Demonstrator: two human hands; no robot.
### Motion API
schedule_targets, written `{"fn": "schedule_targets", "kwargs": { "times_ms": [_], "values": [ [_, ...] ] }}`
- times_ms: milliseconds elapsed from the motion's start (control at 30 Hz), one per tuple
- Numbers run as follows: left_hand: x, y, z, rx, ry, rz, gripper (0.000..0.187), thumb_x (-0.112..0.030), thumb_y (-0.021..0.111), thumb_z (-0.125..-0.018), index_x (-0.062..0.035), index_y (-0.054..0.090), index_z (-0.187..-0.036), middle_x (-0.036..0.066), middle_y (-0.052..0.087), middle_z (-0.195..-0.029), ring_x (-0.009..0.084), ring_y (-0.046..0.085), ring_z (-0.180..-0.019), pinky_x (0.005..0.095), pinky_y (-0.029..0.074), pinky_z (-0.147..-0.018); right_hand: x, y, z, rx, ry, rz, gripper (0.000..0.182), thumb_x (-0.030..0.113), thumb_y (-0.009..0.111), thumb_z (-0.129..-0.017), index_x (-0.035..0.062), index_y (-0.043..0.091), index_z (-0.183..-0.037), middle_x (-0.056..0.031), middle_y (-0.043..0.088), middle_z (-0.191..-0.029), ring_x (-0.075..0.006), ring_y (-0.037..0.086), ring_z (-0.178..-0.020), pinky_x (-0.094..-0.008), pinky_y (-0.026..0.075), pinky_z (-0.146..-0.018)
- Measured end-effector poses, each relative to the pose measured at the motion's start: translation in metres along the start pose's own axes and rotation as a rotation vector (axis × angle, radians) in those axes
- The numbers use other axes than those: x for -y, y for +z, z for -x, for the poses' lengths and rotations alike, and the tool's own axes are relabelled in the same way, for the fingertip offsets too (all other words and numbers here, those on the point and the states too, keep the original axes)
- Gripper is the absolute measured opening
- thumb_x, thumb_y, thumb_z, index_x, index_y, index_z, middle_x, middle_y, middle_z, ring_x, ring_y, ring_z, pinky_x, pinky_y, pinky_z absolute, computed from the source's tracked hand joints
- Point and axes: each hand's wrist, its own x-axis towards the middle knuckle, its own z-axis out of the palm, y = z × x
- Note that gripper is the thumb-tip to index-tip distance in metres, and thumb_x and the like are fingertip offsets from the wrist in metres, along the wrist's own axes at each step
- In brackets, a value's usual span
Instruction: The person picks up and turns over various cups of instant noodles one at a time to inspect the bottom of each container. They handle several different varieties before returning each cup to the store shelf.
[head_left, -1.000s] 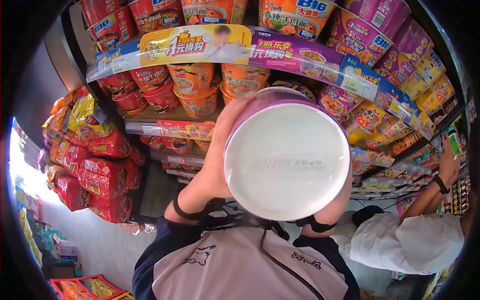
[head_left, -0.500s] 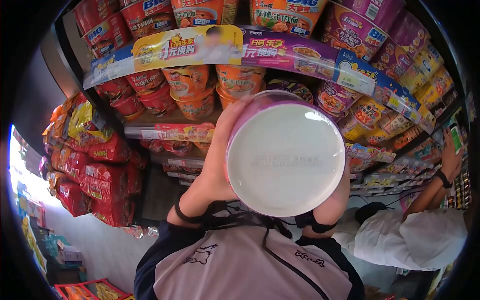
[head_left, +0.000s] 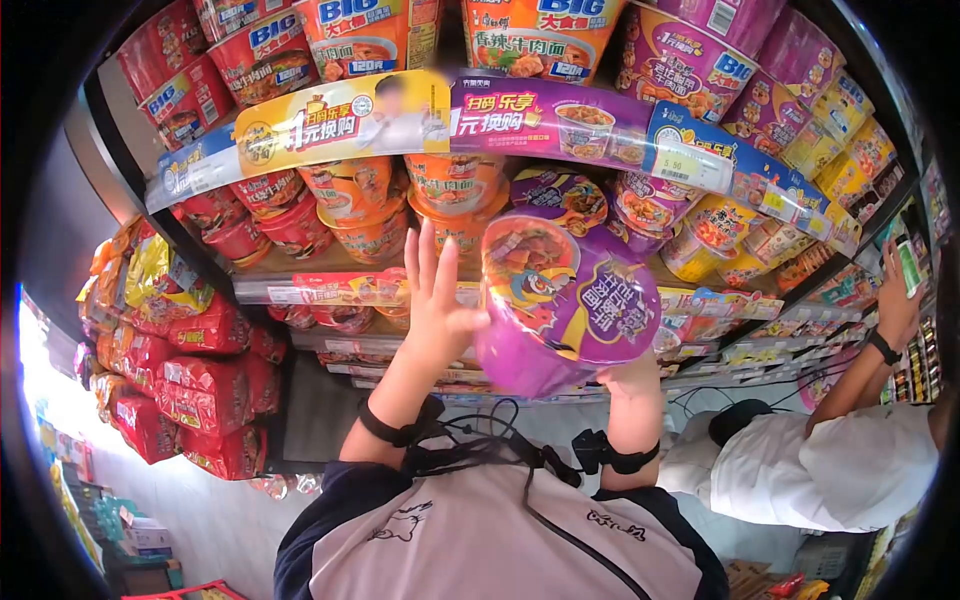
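A purple instant noodle tub [head_left: 570, 300] is held up in front of the shelf, its printed lid facing up and toward me. My right hand [head_left: 632, 378] grips it from the lower right, most of the fingers hidden behind the tub. My left hand [head_left: 438, 305] is open at the tub's left side, fingers spread and pointing up, thumb tip right at the rim. Behind the tub, another purple noodle tub [head_left: 556, 195] stands on the shelf. Stacked orange noodle tubs [head_left: 455, 195] are just beyond my left fingertips.
A curved price strip [head_left: 545, 120] runs along the upper shelf edge. Red noodle packets [head_left: 205, 390] are piled at the left. On the right, a person in a white shirt [head_left: 820, 465] reaches toward the shelves, a green-and-white item [head_left: 908, 268] at their hand. Dark cables hang below my hands.
The tub has turned from showing its white base to showing its lid, and sits slightly lower. My left hand has let go and spread its fingers beside it.
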Motion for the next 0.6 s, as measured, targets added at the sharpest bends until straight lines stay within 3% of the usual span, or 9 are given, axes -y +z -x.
{"fn": "schedule_targets", "kwargs": {
  "times_ms": [67,167,267,300,400,433,533,567,600],
  "values": [
    [0.005,0.005,-0.003,0.018,0.063,-0.052,0.071,-0.014,0.065,-0.077,-0.0339,0.029,-0.135,0.018,0.032,-0.141,0.0459,0.032,-0.128,0.0621,0.025,-0.101,-0.004,0.001,-0.003,-0.09,-0.127,-0.003,0.11,0.013,0.092,-0.04,0.0056,0.034,-0.134,-0.0099,0.05,-0.125,-0.024,0.052,-0.113,-0.0405,0.046,-0.094],
    [0.016,0.015,0.007,0.121,0.028,-0.087,0.058,-0.01,0.066,-0.07,-0.017,0.048,-0.124,0.017,0.045,-0.132,0.0399,0.036,-0.127,0.0565,0.029,-0.102,0.0,0.0,-0.017,-0.147,-0.323,0.153,0.098,0.011,0.09,-0.047,0.003,0.039,-0.129,-0.0096,0.054,-0.119,-0.023,0.055,-0.109,-0.0401,0.047,-0.092],
    [0.022,0.022,0.023,0.358,-0.106,-0.022,0.059,-0.006,0.067,-0.069,-0.0043,0.047,-0.125,0.017,0.048,-0.128,0.0379,0.044,-0.12,0.0494,0.036,-0.099,-0.007,-0.019,-0.027,-0.373,-0.201,0.255,0.102,0.02,0.092,-0.045,0.0055,0.039,-0.13,-0.0053,0.051,-0.121,-0.0202,0.051,-0.11,-0.036,0.043,-0.093],
    [0.026,0.027,0.03,0.388,-0.112,-0.008,0.054,-0.007,0.066,-0.07,-0.0048,0.051,-0.122,0.014,0.053,-0.12,0.0333,0.048,-0.115,0.0455,0.039,-0.096,-0.008,-0.018,-0.035,-0.338,-0.278,0.223,0.095,0.018,0.091,-0.049,0.0055,0.04,-0.129,-0.0054,0.051,-0.12,-0.0196,0.051,-0.109,-0.0348,0.041,-0.093],
    [0.04,0.042,0.057,0.486,-0.168,0.002,0.056,-0.01,0.066,-0.072,-0.0048,0.049,-0.125,0.013,0.052,-0.122,0.0328,0.047,-0.116,0.0454,0.039,-0.095,-0.017,-0.024,-0.068,-0.246,-0.476,0.243,0.079,0.001,0.083,-0.057,0.0032,0.041,-0.123,-0.0088,0.052,-0.116,-0.0182,0.056,-0.102,-0.0317,0.052,-0.081],
    [0.043,0.046,0.061,0.486,-0.148,-0.044,0.056,-0.019,0.066,-0.075,-0.0061,0.048,-0.126,0.012,0.052,-0.123,0.0309,0.047,-0.116,0.0444,0.037,-0.095,-0.015,-0.019,-0.075,-0.237,-0.44,0.278,0.077,0.005,0.083,-0.061,0.0028,0.04,-0.125,-0.0087,0.05,-0.116,-0.0187,0.052,-0.106,-0.033,0.046,-0.089],
    [0.038,0.051,0.065,0.491,-0.083,-0.217,0.056,-0.026,0.064,-0.077,-0.0085,0.048,-0.127,0.009,0.051,-0.126,0.0278,0.046,-0.117,0.0424,0.035,-0.097,-0.021,-0.028,-0.108,-0.262,-0.431,0.406,0.082,0.012,0.083,-0.063,0.0022,0.037,-0.13,-0.0098,0.05,-0.119,-0.0185,0.049,-0.108,-0.0314,0.041,-0.091],
    [0.038,0.051,0.068,0.498,-0.07,-0.242,0.055,-0.027,0.063,-0.077,-0.0095,0.048,-0.127,0.008,0.051,-0.127,0.0267,0.046,-0.117,0.0417,0.035,-0.097,-0.026,-0.033,-0.12,-0.292,-0.533,0.635,0.089,0.019,0.084,-0.064,-0.0005,0.032,-0.133,-0.0124,0.048,-0.121,-0.019,0.05,-0.105,-0.0296,0.041,-0.089],
    [0.04,0.053,0.071,0.504,-0.055,-0.268,0.054,-0.029,0.062,-0.078,-0.0104,0.049,-0.127,0.007,0.051,-0.128,0.0256,0.046,-0.117,0.041,0.035,-0.097,-0.03,-0.034,-0.127,-0.325,-0.533,0.638,0.091,0.02,0.084,-0.064,-0.0018,0.031,-0.134,-0.0133,0.048,-0.122,-0.0193,0.049,-0.106,-0.0299,0.04,-0.09]
  ]
}}
